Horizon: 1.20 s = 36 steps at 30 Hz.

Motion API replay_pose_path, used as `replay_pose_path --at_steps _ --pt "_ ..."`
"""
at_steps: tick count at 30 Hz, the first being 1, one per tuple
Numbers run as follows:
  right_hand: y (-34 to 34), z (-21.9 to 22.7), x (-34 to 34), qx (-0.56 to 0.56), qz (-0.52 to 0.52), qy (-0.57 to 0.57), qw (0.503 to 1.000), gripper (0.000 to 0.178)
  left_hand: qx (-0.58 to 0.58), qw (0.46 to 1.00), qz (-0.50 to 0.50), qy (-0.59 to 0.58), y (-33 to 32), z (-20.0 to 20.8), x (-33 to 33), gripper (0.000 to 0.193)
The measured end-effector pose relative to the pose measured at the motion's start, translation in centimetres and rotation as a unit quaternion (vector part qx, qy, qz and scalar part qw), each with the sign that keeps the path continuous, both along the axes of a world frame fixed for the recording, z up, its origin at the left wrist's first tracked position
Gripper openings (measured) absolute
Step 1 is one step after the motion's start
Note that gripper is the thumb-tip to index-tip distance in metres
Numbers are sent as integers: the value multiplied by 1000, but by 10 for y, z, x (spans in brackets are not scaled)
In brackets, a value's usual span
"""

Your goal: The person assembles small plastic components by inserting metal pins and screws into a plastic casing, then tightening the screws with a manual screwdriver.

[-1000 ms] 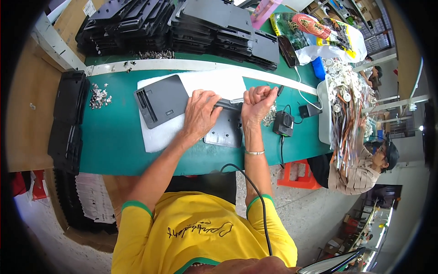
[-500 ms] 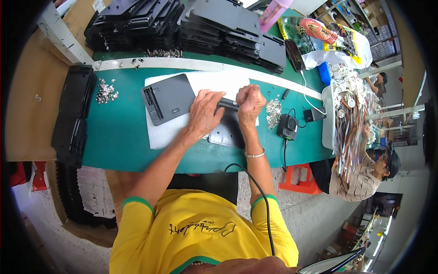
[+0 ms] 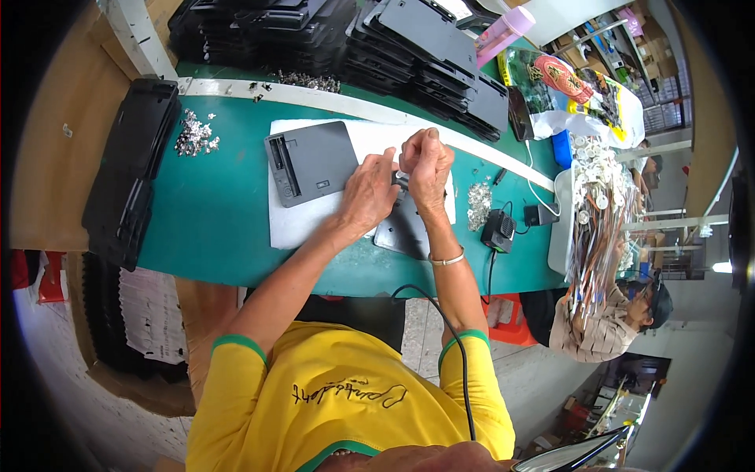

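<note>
A flat grey plastic panel (image 3: 326,161) with a long slot lies on a white foam sheet (image 3: 289,230). To its right, a second dark panel (image 3: 406,226) rests below my hands, mostly covered by them. My left hand (image 3: 368,193) lies at this second panel's upper left, fingers stretched out and thumb apart. My right hand (image 3: 426,165) is closed in a fist above the panel's upper part, thumb on top; what it grips is hidden. Small metal clips (image 3: 195,135) sit in a pile at the left, and another pile of small shiny pieces (image 3: 479,204) lies right of my right hand.
Stacks of black panels (image 3: 429,59) stand behind a white rail (image 3: 377,114); more black panels (image 3: 130,173) line the left edge. A small black device (image 3: 499,230) with cables sits at the right, before a white bin (image 3: 560,228) of wires. A co-worker (image 3: 602,330) sits beyond.
The whole view has shifted slightly. My right fist has turned, with its thumb now on top. My left hand's fingers now point more forward, close to the right fist.
</note>
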State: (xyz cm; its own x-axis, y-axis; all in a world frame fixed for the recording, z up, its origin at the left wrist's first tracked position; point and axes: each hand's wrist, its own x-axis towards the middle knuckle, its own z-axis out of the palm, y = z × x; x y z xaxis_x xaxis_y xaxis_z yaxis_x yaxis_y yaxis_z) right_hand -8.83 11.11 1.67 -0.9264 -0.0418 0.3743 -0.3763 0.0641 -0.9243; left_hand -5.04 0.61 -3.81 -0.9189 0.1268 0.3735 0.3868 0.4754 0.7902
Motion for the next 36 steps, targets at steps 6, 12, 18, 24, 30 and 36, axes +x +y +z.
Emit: replay_pose_path --at_steps 6,12,18,24,30,36 --pt "-9 -3 -2 86 14 31 996 48 5 998 1 -63 3 0 -6 42" --pt "-17 -2 -1 153 29 105 982 43 11 994 -20 -105 -1 -5 -8 30" --pt "1 -16 -2 -78 -56 -16 995 47 9 1000 -5 29 6 -9 -2 48" --pt "4 14 13 -250 -10 -47 967 48 -107 988 85 75 -39 43 30 64" --pt "-21 4 22 -282 42 -83 955 38 -178 955 237 -5 -119 40 36 64" --pt "-28 -10 38 -153 12 -43 987 31 -173 942 250 -142 -138 24 23 49"
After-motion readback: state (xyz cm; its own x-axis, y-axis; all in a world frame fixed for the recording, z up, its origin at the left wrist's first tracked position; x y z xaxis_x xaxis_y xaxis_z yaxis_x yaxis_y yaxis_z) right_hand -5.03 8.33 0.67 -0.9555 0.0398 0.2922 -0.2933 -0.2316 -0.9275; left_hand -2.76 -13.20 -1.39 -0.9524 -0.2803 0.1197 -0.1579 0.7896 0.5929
